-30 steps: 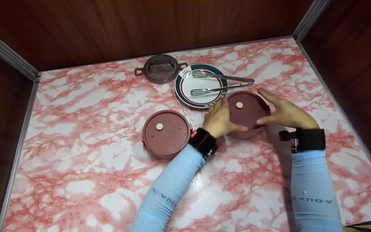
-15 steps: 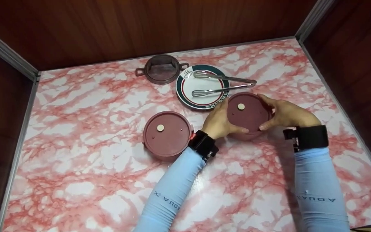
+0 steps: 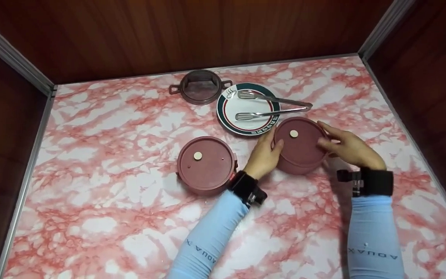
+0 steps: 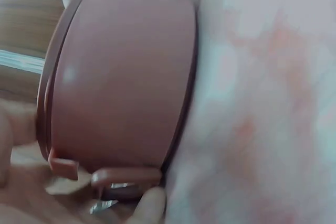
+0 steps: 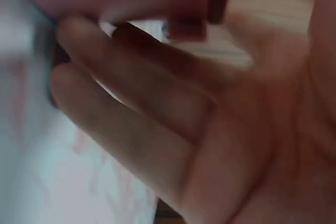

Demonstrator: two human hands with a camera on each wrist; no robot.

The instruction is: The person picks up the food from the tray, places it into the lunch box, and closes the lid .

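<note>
A round dusky-red lunch box (image 3: 302, 145) with a flat lid and a beige button sits at right of the table's middle, between both hands. My left hand (image 3: 265, 155) grips its left side, thumb at the lid's rim. In the left wrist view, fingers (image 4: 149, 205) reach round the side handle (image 4: 126, 177), below a small lid clip (image 4: 64, 165). My right hand (image 3: 349, 147) holds the opposite side, thumb over the rim; in the right wrist view its fingers (image 5: 121, 77) reach under that side. A matching lunch box (image 3: 206, 164) stands left of my left wrist, lid on.
Behind the held lunch box lies a plate (image 3: 227, 116) with a dark green rim, and metal tongs (image 3: 292, 102) rest across it. A brown see-through lid (image 3: 201, 89) with two side handles is beside the plate. Wooden panels (image 3: 207, 35) bound the table (image 3: 103, 193).
Both thumbs have shifted: the left from the lid's front to its left rim, the right farther back along the right rim. The right fingers have closed in on the box. The head view has tilted slightly.
</note>
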